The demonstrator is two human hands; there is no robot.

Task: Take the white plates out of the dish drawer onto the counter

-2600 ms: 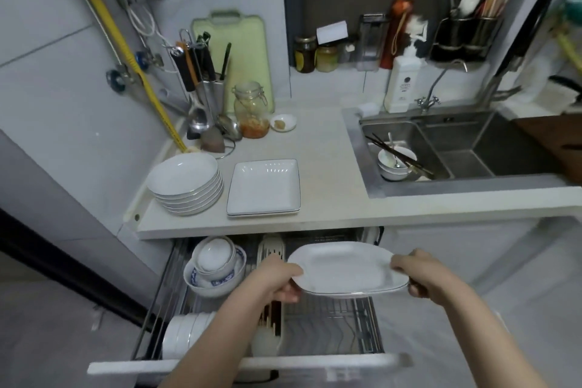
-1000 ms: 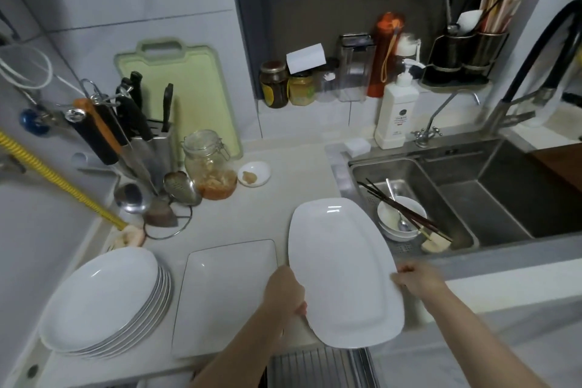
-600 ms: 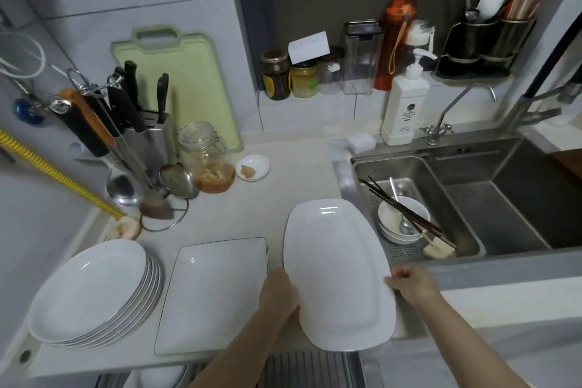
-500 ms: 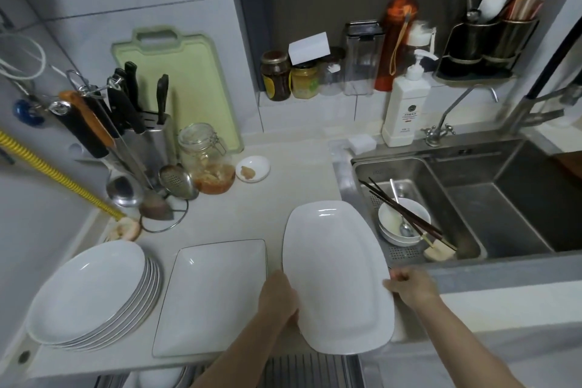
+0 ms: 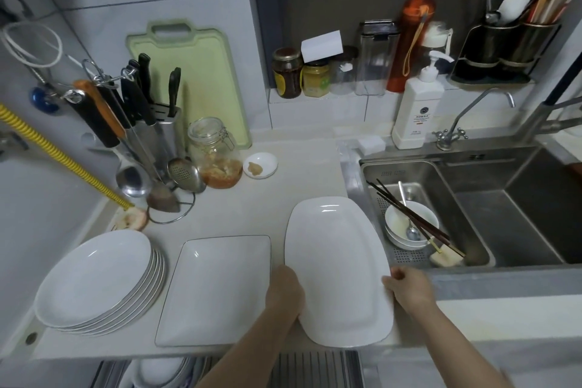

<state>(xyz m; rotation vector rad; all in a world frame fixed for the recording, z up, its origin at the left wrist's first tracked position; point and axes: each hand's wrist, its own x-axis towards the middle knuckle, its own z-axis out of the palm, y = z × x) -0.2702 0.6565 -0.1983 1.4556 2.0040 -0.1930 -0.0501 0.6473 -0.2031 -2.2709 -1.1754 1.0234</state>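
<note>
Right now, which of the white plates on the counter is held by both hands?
The oblong platter beside the sink: the left hand and right hand grip its edges. The square plates and round stack lie untouched.

both hands point(image 5: 285, 291) point(image 5: 409, 288) grip an oblong white plate point(image 5: 337, 264) at the counter point(image 5: 283, 195) edge.

Both bare arms reach forward from the bottom edge. The left hand point(image 5: 285, 291) is curled, knuckles up, fingers tucked under. The right hand point(image 5: 409, 288) is curled too, its thumb pointing left.
</note>
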